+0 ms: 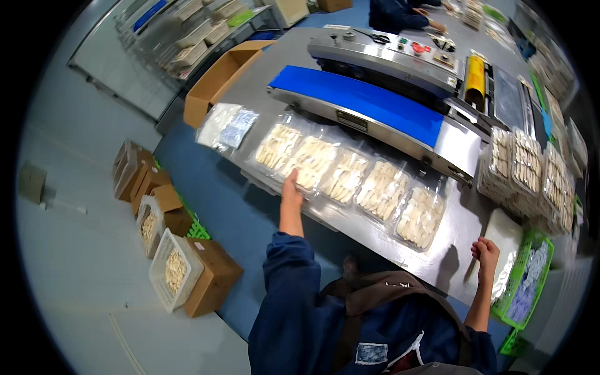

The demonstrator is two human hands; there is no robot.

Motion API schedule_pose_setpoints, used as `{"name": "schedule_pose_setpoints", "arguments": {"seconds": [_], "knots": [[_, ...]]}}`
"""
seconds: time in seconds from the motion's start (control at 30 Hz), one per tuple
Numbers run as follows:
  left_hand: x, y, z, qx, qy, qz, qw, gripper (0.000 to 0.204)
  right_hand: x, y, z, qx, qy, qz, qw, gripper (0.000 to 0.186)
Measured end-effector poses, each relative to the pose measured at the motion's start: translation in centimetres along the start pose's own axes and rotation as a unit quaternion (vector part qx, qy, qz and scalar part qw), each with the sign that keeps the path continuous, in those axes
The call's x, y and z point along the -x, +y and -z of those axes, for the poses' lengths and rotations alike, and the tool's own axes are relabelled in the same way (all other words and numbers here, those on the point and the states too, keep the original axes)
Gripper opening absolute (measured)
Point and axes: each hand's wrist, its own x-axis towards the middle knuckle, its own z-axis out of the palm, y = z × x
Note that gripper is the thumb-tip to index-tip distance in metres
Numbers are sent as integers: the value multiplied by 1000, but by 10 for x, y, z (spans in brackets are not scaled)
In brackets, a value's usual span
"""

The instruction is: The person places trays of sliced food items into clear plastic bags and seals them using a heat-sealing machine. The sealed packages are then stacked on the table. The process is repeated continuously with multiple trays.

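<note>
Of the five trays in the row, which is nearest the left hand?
The second tray from the left: the left hand is at its near edge; the others lie farther.

Metal table (461, 215): five filled packs (344, 177) in row, blue-belted machine (369, 105), stacked trays (526, 164).

Co-worker (391, 16) only partly in view at top edge
</note>
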Motion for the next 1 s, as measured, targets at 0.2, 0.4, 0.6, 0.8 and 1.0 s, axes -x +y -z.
{"name": "schedule_pose_setpoints", "arguments": {"seconds": [0.2, 0.4, 0.6, 0.8, 1.0], "knots": [[-11, -7, 20, -618, 362, -127, 687, 53, 30, 79, 109, 353, 154, 73, 920, 24], [62, -77, -51, -643, 84, -370, 666, 40, 34, 95, 141, 427, 171, 125, 879, 19], [176, -203, -172, -539, -405, -111, 730, 31, 35, 68, 101, 206, 250, 122, 938, 18], [269, -246, -225, -433, -450, 196, 756, 26, 81, -34, -21, 237, 227, 308, 893, 22], [238, -224, -183, -460, -353, 13, 815, 20, 42, -35, -28, 286, 145, 425, 846, 12]]}}
